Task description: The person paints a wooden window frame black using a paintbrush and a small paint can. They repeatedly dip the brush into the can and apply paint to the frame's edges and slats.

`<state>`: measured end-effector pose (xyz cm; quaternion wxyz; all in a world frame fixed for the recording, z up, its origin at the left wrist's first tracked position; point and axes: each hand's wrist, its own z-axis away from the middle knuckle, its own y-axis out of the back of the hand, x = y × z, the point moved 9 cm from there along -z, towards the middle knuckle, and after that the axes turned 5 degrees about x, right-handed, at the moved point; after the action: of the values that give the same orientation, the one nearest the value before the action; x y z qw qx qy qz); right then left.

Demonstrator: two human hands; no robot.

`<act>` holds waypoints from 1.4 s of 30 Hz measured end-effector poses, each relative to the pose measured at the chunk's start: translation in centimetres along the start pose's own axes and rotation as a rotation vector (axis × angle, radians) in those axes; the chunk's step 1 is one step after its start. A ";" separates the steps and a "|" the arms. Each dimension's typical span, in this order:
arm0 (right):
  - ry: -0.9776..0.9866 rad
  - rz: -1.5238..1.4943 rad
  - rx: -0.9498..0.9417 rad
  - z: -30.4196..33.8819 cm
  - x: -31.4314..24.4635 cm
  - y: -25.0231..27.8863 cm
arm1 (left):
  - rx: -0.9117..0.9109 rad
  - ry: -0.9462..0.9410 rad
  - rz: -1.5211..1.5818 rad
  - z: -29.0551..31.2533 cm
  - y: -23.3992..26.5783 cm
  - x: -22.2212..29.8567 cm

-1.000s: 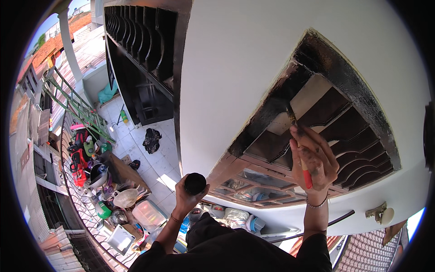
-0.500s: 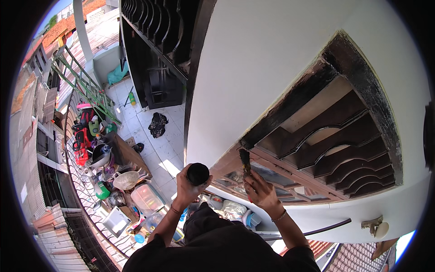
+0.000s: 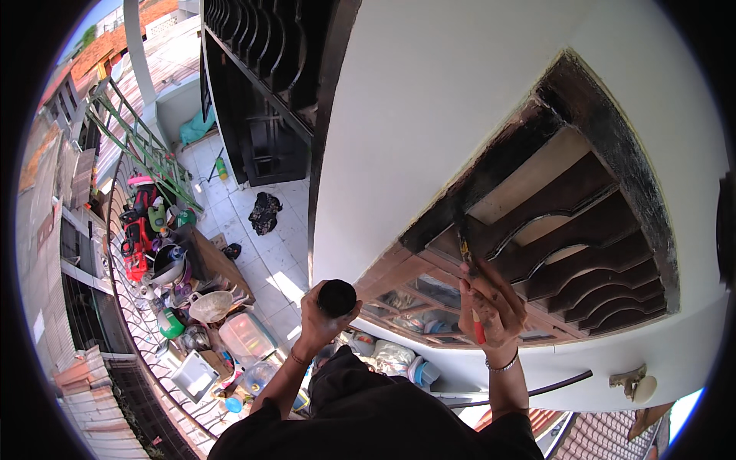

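My left hand (image 3: 318,316) is wrapped round a cup-like container (image 3: 336,298) whose inside looks black. Its fingers are closed on the container's side, in front of my body. My right hand (image 3: 494,307) grips a paintbrush (image 3: 464,239) with a red handle end showing below the palm. The dark bristles touch or nearly touch the inner edge of the wooden window frame (image 3: 506,169). Black coating covers the frame's upper part, while its lower stretch (image 3: 383,268) is plain brown. Curved dark slats (image 3: 567,222) fill the frame beside the brush.
A white wall (image 3: 429,92) surrounds the frame. Far below on the left lies a tiled balcony floor (image 3: 264,268) with a black crumpled bag (image 3: 265,212), a clear plastic box (image 3: 247,337) and a green ladder (image 3: 142,138). A curved metal railing (image 3: 123,307) edges it. A wall lamp (image 3: 644,386) juts out at lower right.
My right hand has moved right and slightly up with the paintbrush, from the frame's lower corner to its inner edge by the slats. My left hand with the container stays nearly in place.
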<state>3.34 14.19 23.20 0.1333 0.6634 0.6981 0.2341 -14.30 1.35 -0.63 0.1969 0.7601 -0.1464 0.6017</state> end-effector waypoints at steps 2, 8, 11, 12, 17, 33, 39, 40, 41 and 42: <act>-0.086 -0.087 -0.184 2.0 -0.3 -2.0 | 0.000 0.012 0.001 0.2 0.0 -0.2; -0.119 -0.016 -0.394 6.8 2.8 -5.7 | -0.033 0.014 0.016 -0.2 -0.6 1.0; -0.080 0.008 -0.174 1.0 4.1 -1.2 | -0.026 0.013 0.006 -0.4 -0.5 1.1; -0.060 0.028 -0.105 -1.3 3.9 0.3 | -0.022 0.014 0.003 -0.5 -0.5 1.0; 0.033 0.183 0.194 -6.9 2.9 6.4 | -0.043 -0.021 0.043 -0.4 -1.4 1.1; 0.086 0.135 0.522 -8.3 3.0 10.0 | -0.105 -0.037 0.077 -0.1 -3.3 2.7; 0.201 0.425 0.216 -8.5 1.8 4.2 | -0.137 -0.062 0.061 0.6 -3.8 3.6; 0.193 0.405 0.117 -7.9 1.7 2.7 | -0.128 -0.066 0.040 0.7 -3.4 3.7; 0.189 0.402 0.011 -6.8 1.2 1.9 | -0.127 -0.060 0.054 0.6 -3.5 3.6; 0.185 0.399 -0.096 -6.0 0.9 1.1 | -0.126 -0.054 0.067 0.6 -3.6 3.5</act>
<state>1.26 14.21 28.97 0.0511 0.7568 0.5506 0.3487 -11.32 4.30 2.17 0.2200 0.7568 -0.2146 0.5770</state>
